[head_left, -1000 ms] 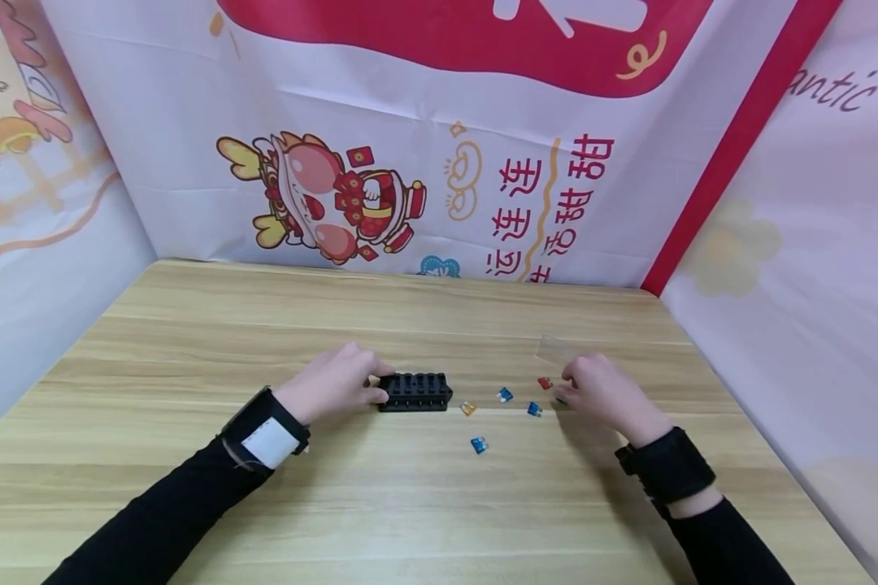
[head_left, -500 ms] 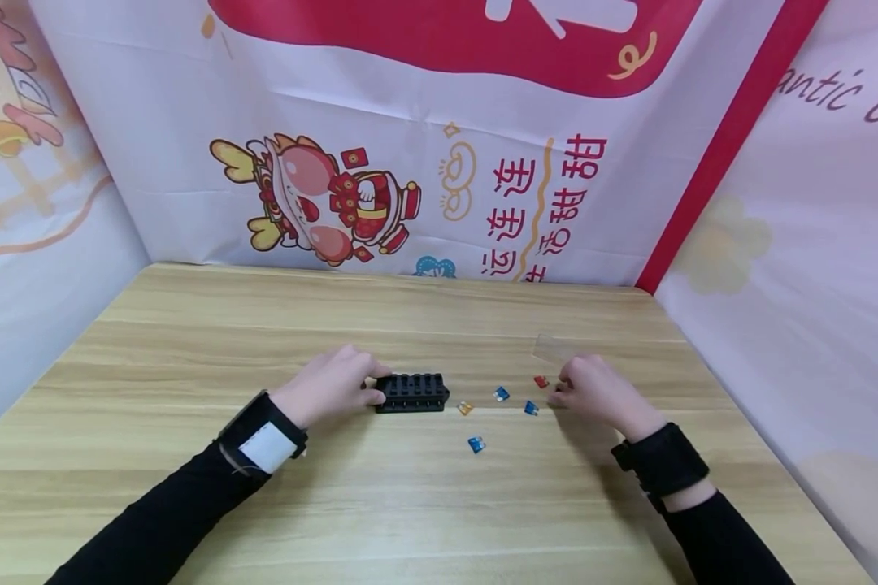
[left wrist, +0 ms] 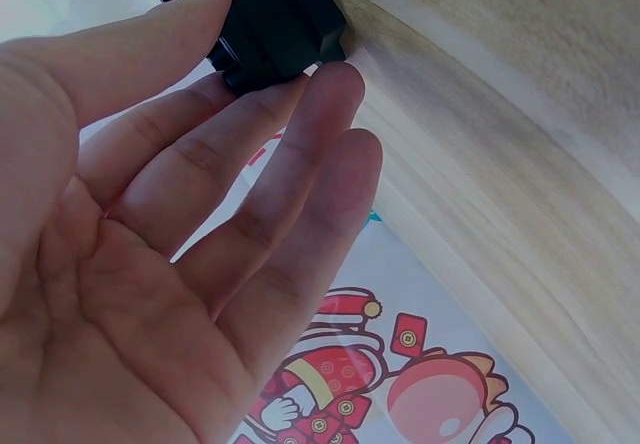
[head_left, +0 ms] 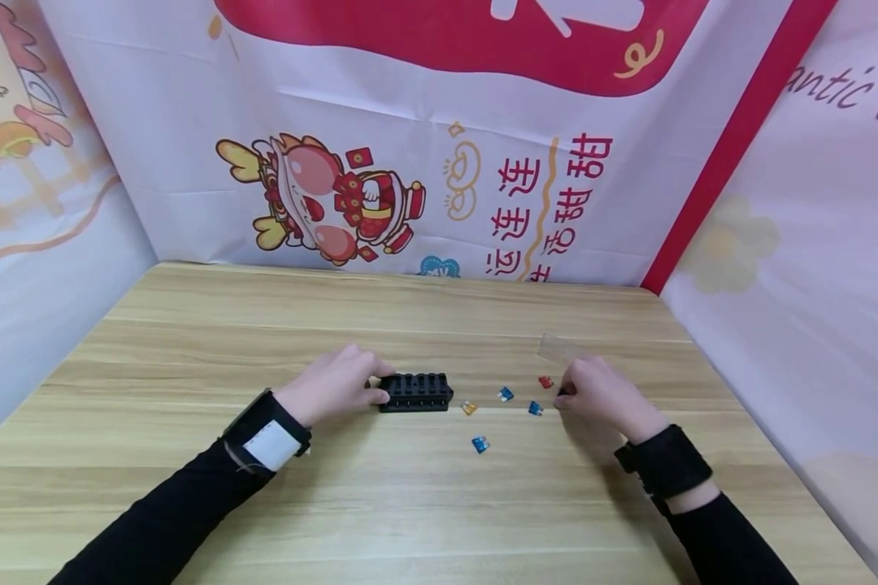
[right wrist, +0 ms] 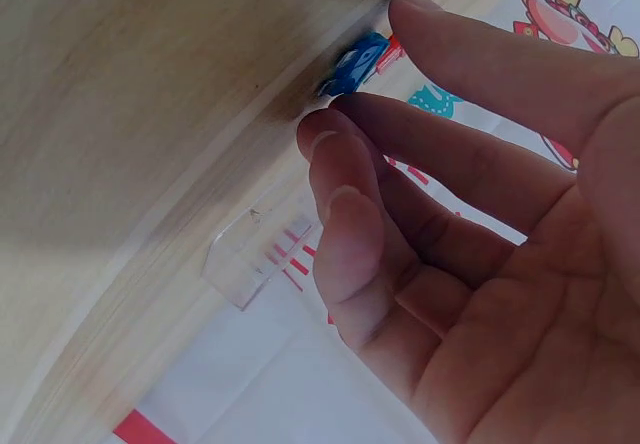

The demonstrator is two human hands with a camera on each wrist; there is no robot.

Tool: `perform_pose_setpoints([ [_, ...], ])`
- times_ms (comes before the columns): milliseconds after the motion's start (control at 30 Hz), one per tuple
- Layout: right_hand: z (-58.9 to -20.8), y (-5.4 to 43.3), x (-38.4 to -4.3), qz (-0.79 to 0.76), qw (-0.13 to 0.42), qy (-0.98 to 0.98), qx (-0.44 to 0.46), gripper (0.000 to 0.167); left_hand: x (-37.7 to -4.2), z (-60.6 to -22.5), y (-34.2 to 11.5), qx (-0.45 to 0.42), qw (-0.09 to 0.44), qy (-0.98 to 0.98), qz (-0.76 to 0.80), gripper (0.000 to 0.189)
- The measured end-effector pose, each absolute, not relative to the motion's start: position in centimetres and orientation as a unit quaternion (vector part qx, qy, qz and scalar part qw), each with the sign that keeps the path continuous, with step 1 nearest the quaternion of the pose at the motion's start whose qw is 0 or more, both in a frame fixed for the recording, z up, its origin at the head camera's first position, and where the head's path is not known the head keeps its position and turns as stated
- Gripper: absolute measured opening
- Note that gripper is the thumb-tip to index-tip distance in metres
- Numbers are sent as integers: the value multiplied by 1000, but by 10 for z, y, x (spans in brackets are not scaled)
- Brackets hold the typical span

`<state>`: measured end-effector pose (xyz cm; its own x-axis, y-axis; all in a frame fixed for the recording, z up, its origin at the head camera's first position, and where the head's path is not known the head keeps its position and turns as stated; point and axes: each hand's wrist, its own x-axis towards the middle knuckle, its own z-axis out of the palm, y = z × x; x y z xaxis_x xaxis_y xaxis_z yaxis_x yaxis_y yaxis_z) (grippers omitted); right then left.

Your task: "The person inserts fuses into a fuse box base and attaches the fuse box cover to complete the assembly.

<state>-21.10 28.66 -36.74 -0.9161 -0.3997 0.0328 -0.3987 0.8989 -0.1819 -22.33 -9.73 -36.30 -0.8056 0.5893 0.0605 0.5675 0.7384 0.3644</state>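
A black fuse box (head_left: 415,392) lies on the table in the head view, with two rows of slots. My left hand (head_left: 336,382) holds its left end between thumb and fingers; the left wrist view shows the box's dark end (left wrist: 280,29) there. Farther right, my right hand (head_left: 603,394) is low over the table, fingers curled. In the right wrist view a blue blade fuse (right wrist: 357,64) sits between its thumb and index fingertip, apparently pinched. A red fuse (head_left: 545,382) lies just left of that hand, partly hidden behind the blue one in the right wrist view.
Between the hands lie an orange fuse (head_left: 469,408) and loose blue fuses (head_left: 506,394), one of them nearer the front. A clear plastic cover (head_left: 556,348) lies behind the right hand. Printed cloth walls (head_left: 439,187) rise at the table's back and sides.
The blue fuse at the right fingertips, visible a second ago in the head view, is now mostly hidden by the fingers. The left hand and fuse box stay in place.
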Motion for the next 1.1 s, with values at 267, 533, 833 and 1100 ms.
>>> perform_pose_setpoints([
  [267, -369, 285, -210, -86, -9, 974, -209, 23, -222, -363, -97, 303, 34, 935, 184, 33],
  [533, -371, 284, -210, -83, -19, 974, -208, 15, -222, -364, -97, 303, 35, 934, 188, 32],
  [833, -369, 283, -209, -77, -15, 976, -205, 14, -222, -365, -97, 306, 36, 932, 192, 30],
  [1100, -369, 283, -210, -71, -15, 976, -204, 18, -223, -364, -97, 309, 39, 931, 192, 31],
])
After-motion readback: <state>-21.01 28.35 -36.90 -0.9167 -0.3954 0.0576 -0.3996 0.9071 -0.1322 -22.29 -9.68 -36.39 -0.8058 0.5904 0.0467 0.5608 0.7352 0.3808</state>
